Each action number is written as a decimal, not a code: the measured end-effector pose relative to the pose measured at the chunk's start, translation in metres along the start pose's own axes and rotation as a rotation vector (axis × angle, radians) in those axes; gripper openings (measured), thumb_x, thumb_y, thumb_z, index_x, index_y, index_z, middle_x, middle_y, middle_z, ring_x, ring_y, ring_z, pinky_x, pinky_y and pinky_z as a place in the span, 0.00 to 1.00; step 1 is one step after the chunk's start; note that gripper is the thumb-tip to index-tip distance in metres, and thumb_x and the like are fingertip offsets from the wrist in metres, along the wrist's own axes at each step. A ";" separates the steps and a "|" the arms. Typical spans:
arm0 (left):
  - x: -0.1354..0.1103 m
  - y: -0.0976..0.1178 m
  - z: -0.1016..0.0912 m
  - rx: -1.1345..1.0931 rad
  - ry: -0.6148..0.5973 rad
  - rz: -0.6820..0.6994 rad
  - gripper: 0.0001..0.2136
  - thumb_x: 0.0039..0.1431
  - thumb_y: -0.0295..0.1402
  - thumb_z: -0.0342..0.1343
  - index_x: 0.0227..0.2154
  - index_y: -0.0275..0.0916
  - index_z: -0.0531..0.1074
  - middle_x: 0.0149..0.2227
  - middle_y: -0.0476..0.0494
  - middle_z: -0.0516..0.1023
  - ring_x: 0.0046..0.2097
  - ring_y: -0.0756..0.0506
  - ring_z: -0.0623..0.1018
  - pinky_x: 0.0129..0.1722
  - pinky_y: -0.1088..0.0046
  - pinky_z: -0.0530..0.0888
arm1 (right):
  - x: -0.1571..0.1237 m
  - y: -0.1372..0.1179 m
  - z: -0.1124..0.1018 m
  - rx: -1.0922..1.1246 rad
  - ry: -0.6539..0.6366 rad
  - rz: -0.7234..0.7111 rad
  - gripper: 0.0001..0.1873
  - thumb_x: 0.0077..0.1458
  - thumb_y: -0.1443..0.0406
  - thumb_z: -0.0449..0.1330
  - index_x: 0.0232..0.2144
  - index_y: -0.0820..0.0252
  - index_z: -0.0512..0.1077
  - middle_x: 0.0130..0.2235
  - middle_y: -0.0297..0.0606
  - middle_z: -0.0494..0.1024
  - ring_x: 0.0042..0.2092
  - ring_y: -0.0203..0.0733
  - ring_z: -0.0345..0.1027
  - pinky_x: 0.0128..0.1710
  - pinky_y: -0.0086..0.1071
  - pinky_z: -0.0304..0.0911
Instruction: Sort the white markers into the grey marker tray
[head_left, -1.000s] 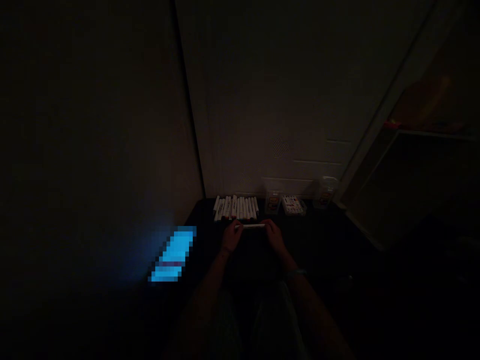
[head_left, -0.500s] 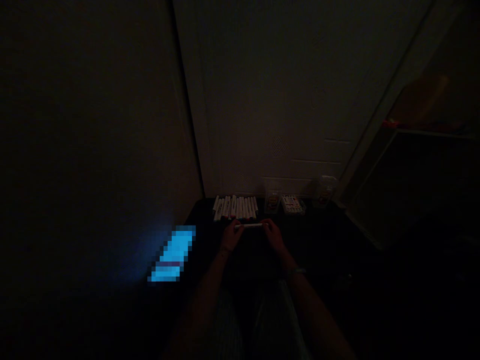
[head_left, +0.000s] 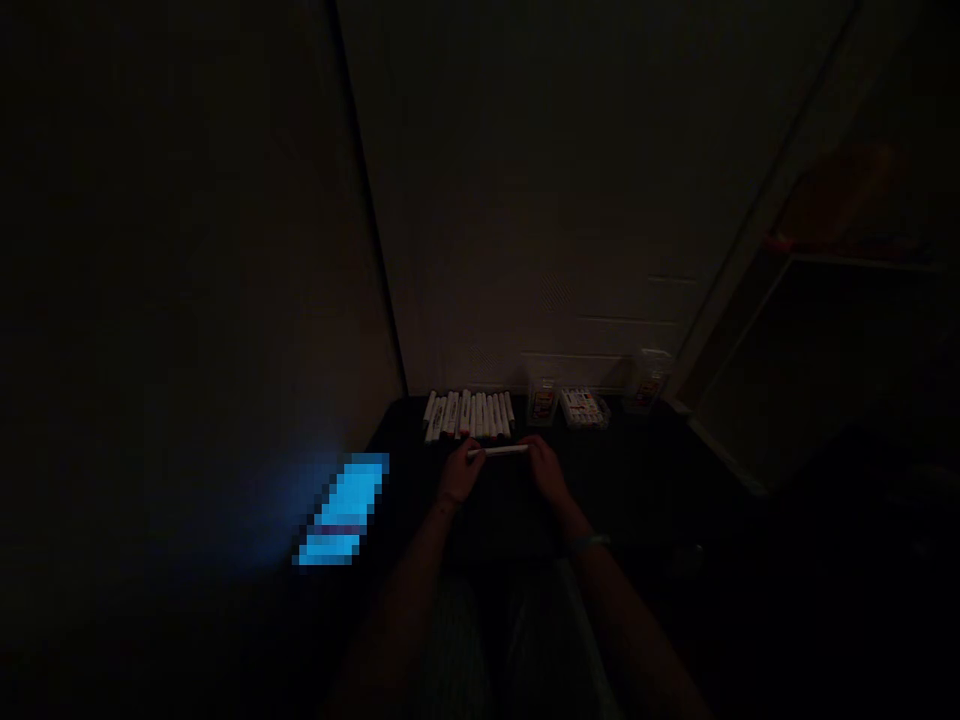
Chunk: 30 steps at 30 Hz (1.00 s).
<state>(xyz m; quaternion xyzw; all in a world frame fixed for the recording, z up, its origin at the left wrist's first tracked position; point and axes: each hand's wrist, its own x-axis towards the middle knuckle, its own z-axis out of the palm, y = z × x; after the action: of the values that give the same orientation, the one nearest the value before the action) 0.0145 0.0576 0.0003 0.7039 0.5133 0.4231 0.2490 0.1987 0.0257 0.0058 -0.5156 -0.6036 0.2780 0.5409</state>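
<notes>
The scene is very dark. My left hand [head_left: 459, 472] and my right hand [head_left: 547, 470] each pinch one end of a white marker [head_left: 501, 452], holding it level between them over a dark surface [head_left: 645, 480]. Just beyond the hands lies a row of several white markers [head_left: 469, 414], side by side near the wall.
A glowing blue screen [head_left: 343, 510] lies to the left of my left forearm. Small clear containers [head_left: 543, 402] and a flat box of coloured items [head_left: 583, 408] stand by the wall, right of the marker row. A dark cabinet or frame [head_left: 825, 350] rises at the right.
Both hands with the marker have stayed almost still. The view has shifted slightly and grown a little darker.
</notes>
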 end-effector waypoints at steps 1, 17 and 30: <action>0.000 -0.001 0.000 -0.004 0.009 0.013 0.09 0.52 0.38 0.46 0.28 0.39 0.66 0.26 0.52 0.70 0.30 0.51 0.69 0.32 0.78 0.65 | 0.000 0.001 0.000 0.002 0.000 0.000 0.16 0.53 0.62 0.42 0.34 0.57 0.68 0.32 0.33 0.71 0.35 0.36 0.62 0.34 0.27 0.57; 0.002 -0.003 0.000 -0.006 0.011 -0.011 0.10 0.54 0.35 0.42 0.30 0.38 0.67 0.27 0.50 0.71 0.31 0.50 0.70 0.32 0.77 0.65 | 0.000 0.001 0.002 0.006 0.010 -0.028 0.14 0.53 0.59 0.46 0.34 0.58 0.68 0.34 0.34 0.72 0.37 0.37 0.63 0.36 0.27 0.58; 0.001 -0.004 0.000 0.000 -0.005 0.031 0.09 0.50 0.38 0.48 0.30 0.38 0.66 0.25 0.53 0.69 0.28 0.52 0.68 0.29 0.79 0.64 | 0.001 0.002 0.003 -0.004 0.024 0.004 0.14 0.50 0.57 0.50 0.34 0.58 0.69 0.32 0.32 0.72 0.35 0.37 0.63 0.36 0.27 0.58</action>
<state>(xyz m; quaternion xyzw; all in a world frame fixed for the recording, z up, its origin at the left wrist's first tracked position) 0.0123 0.0595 -0.0024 0.7127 0.5019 0.4251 0.2437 0.1966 0.0277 0.0040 -0.5213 -0.5966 0.2717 0.5464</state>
